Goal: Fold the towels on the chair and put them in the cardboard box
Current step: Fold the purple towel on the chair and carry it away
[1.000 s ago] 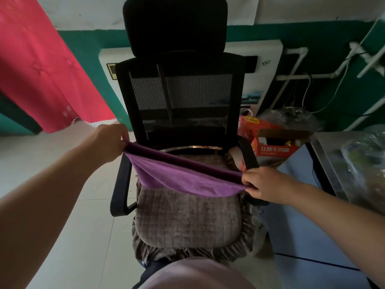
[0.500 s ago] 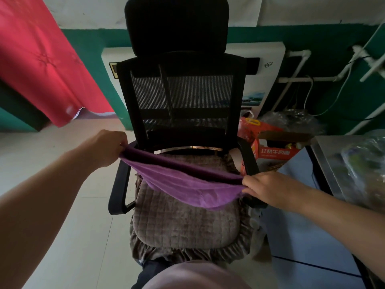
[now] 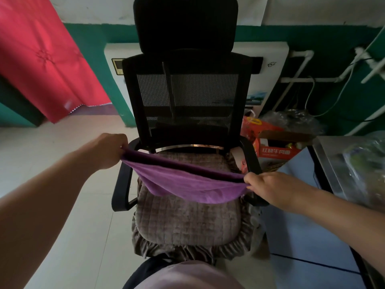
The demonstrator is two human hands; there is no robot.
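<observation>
A purple towel [image 3: 187, 184] hangs stretched above the seat of a black mesh office chair [image 3: 185, 97]. It is doubled over, and its lower fold sags toward the brown quilted seat cushion [image 3: 187, 220]. My left hand [image 3: 108, 150] pinches the towel's left end near the left armrest. My right hand [image 3: 268, 187] grips the right end over the right armrest. An open red and brown cardboard box [image 3: 275, 150] sits on the floor behind the chair's right side. No other towel shows on the seat.
A red curtain [image 3: 41, 59] hangs at the left. A white appliance [image 3: 264, 67] stands behind the chair against a green wall. A metal table [image 3: 341, 163] with a plastic bag is at the right, with a blue panel [image 3: 302, 226] below it.
Both hands have held the towel throughout. The towel has sagged a little lower toward the cushion, and the hands have barely shifted.
</observation>
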